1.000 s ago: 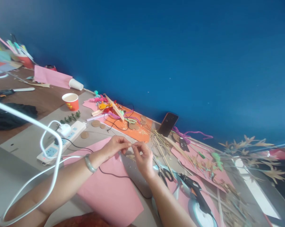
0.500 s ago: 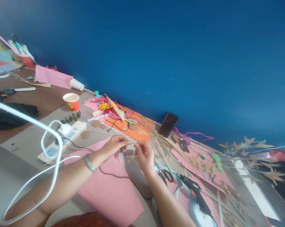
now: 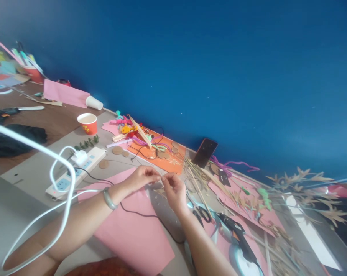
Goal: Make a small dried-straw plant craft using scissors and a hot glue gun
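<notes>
My left hand (image 3: pixel 141 178) and my right hand (image 3: pixel 174 191) meet fingertip to fingertip above a pink paper sheet (image 3: pixel 135 226). Both pinch a small thin pale piece (image 3: pixel 161 177), too small to name. A grey-green bangle (image 3: pixel 109 198) sits on my left wrist. Scissors (image 3: pixel 201 211) and a black glue gun (image 3: pixel 239 237) lie just right of my right forearm.
A white power strip (image 3: pixel 75 172) with white cables lies at the left, near a red paper cup (image 3: pixel 87 123). Orange paper (image 3: pixel 161 155) with colourful craft bits, a dark phone (image 3: pixel 205 152) leaning on the blue wall, dried straw stems (image 3: pixel 199 176) and dry leaves (image 3: pixel 308 191) lie behind.
The hands stay together in nearly the same place; my right hand's fingers shifted slightly while working the small piece.
</notes>
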A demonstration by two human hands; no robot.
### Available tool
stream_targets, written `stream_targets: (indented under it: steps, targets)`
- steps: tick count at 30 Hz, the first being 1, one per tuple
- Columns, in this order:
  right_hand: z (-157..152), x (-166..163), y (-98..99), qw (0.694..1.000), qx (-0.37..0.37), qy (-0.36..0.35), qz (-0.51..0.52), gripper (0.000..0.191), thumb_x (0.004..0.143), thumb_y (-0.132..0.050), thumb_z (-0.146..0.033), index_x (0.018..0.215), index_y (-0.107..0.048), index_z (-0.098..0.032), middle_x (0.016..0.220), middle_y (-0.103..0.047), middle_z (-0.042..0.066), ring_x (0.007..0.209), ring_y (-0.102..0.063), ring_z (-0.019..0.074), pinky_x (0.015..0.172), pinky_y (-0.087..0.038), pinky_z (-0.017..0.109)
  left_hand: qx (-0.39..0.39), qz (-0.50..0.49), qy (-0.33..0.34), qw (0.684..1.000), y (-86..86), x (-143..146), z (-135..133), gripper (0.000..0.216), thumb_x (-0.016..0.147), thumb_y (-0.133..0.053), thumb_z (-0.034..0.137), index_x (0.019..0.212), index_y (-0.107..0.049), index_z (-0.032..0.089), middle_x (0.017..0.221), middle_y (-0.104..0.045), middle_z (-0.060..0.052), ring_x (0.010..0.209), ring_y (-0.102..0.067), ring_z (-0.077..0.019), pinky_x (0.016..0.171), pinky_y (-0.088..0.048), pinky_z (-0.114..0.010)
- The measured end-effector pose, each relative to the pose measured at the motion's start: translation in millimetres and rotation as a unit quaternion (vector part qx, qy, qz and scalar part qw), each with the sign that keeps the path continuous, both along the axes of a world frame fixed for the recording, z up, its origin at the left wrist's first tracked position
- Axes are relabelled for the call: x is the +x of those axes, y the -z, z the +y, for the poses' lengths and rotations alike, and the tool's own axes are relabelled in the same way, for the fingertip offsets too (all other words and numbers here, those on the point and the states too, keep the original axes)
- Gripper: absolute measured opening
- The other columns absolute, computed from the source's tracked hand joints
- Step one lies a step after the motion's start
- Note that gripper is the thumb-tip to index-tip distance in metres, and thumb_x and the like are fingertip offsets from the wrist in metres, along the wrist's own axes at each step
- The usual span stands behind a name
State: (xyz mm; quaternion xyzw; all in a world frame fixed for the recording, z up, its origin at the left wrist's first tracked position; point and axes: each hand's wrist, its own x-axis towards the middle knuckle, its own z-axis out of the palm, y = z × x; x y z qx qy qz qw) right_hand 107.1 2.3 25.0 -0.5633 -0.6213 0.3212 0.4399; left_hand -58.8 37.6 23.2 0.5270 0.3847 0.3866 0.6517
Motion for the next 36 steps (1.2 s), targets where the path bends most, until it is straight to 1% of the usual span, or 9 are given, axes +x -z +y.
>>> stream_targets:
  steps: [7,12,16,19,21,23,26,32,36]
  targets:
    - [-1,-1,0.3,1.000,-0.005,0.016,0.003,0.018,0.086,-0.056,-0.035,0.079,-0.057,-0.019,0.061,-0.056,-0.002,0.052,-0.049,0.0114,0.050,-0.040,0.023,0.000,0.015,0.000,1.000,8.3,0,2,0.023,0.073,-0.067,0.035,0.073,-0.065,0.012,0.060,-0.058,-0.001,0.057,-0.051,-0.0105,0.055,-0.037,-0.022]
    - [0,0,0.6,1.000,-0.012,0.011,0.018,0.019,0.086,-0.055,-0.037,0.080,-0.056,-0.019,0.060,-0.054,-0.003,0.050,-0.046,0.0104,0.048,-0.039,0.022,-0.026,-0.006,-0.009,1.000,3.6,1,2,0.021,0.074,-0.064,0.032,0.074,-0.067,0.012,0.061,-0.059,-0.002,0.057,-0.052,-0.0105,0.056,-0.038,-0.022]
    - [2,3,2.6,1.000,-0.015,0.005,0.025,0.020,0.085,-0.056,-0.037,0.078,-0.055,-0.019,0.062,-0.054,-0.002,0.051,-0.047,0.0105,0.048,-0.039,0.022,-0.069,-0.034,-0.018,0.997,-0.7,3,2,0.033,0.077,-0.059,0.041,0.078,-0.071,0.010,0.066,-0.063,-0.005,0.055,-0.053,-0.0112,0.055,-0.038,-0.024]
    - [2,2,2.7,1.000,-0.017,-0.002,0.022,0.020,0.085,-0.057,-0.037,0.078,-0.056,-0.019,0.061,-0.055,-0.002,0.051,-0.048,0.0110,0.048,-0.039,0.022,-0.051,-0.032,-0.004,0.998,1.4,2,3,0.037,0.077,-0.062,0.046,0.080,-0.071,0.010,0.064,-0.062,-0.004,0.056,-0.052,-0.0110,0.054,-0.037,-0.023]
    - [1,1,1.4,1.000,-0.016,-0.006,0.018,0.019,0.085,-0.057,-0.037,0.078,-0.057,-0.019,0.060,-0.055,-0.002,0.051,-0.049,0.0115,0.049,-0.040,0.022,-0.016,-0.016,0.008,1.000,4.6,1,3,0.033,0.075,-0.066,0.043,0.076,-0.069,0.011,0.061,-0.059,-0.002,0.057,-0.051,-0.0108,0.055,-0.036,-0.023]
    - [1,0,-0.5,1.000,-0.013,-0.003,0.017,0.019,0.084,-0.057,-0.036,0.077,-0.056,-0.019,0.058,-0.055,-0.003,0.050,-0.049,0.0117,0.049,-0.040,0.023,0.000,-0.002,0.012,1.000,7.5,0,3,0.029,0.073,-0.068,0.040,0.072,-0.067,0.011,0.059,-0.057,-0.001,0.057,-0.050,-0.0105,0.055,-0.036,-0.022]
    - [0,-1,-2.2,1.000,-0.012,0.002,0.019,0.019,0.085,-0.056,-0.036,0.077,-0.055,-0.019,0.058,-0.053,-0.003,0.050,-0.048,0.0116,0.049,-0.040,0.023,-0.007,-0.001,0.010,1.000,9.4,0,2,0.026,0.074,-0.066,0.038,0.071,-0.065,0.012,0.058,-0.057,0.000,0.055,-0.049,-0.0100,0.055,-0.036,-0.023]
    - [0,0,0.2,0.999,-0.021,0.009,0.022,0.021,0.086,-0.055,-0.038,0.078,-0.054,-0.019,0.058,-0.051,-0.004,0.050,-0.046,0.0112,0.048,-0.038,0.023,-0.038,-0.024,-0.009,0.999,7.1,2,1,0.020,0.073,-0.064,0.033,0.072,-0.065,0.013,0.059,-0.058,0.000,0.055,-0.050,-0.0098,0.057,-0.037,-0.023]
    - [0,1,1.3,0.999,-0.018,0.015,0.028,0.020,0.086,-0.055,-0.037,0.079,-0.054,-0.019,0.057,-0.051,-0.004,0.049,-0.047,0.0112,0.049,-0.039,0.023,-0.066,-0.036,-0.007,0.997,6.2,1,1,0.025,0.071,-0.068,0.036,0.075,-0.067,0.012,0.064,-0.062,-0.002,0.059,-0.054,-0.0106,0.059,-0.039,-0.023]
